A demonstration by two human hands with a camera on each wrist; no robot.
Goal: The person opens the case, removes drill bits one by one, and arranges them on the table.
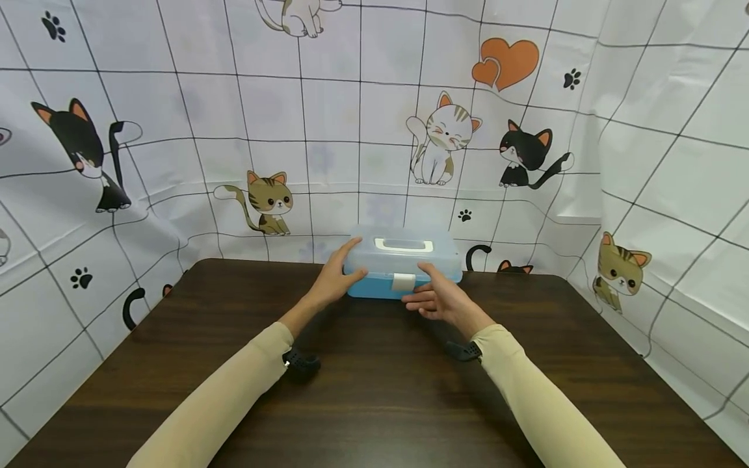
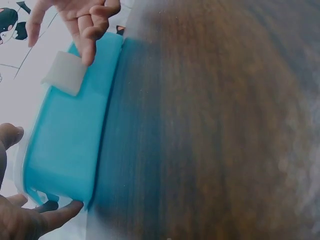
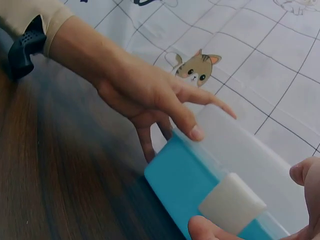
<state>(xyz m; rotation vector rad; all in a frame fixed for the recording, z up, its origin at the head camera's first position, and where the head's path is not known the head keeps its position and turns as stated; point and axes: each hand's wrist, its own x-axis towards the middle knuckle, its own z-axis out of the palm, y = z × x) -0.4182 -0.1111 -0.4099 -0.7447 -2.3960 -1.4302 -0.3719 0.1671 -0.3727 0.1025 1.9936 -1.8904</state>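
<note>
A plastic storage box with a blue base, a clear lid and a white handle stands at the far side of the table, lid down. A white latch sits on its front. My left hand holds the left end of the box, thumb at the front edge of the lid and fingers round the side, as the right wrist view shows. My right hand is at the front, just right of the latch, fingers spread and loosely bent. In the left wrist view one of its fingertips is at the latch's edge.
The dark wooden table spreads out in front of the box. A white sheet with grid lines and cartoon cats hangs behind and along both sides. Black bands circle both wrists.
</note>
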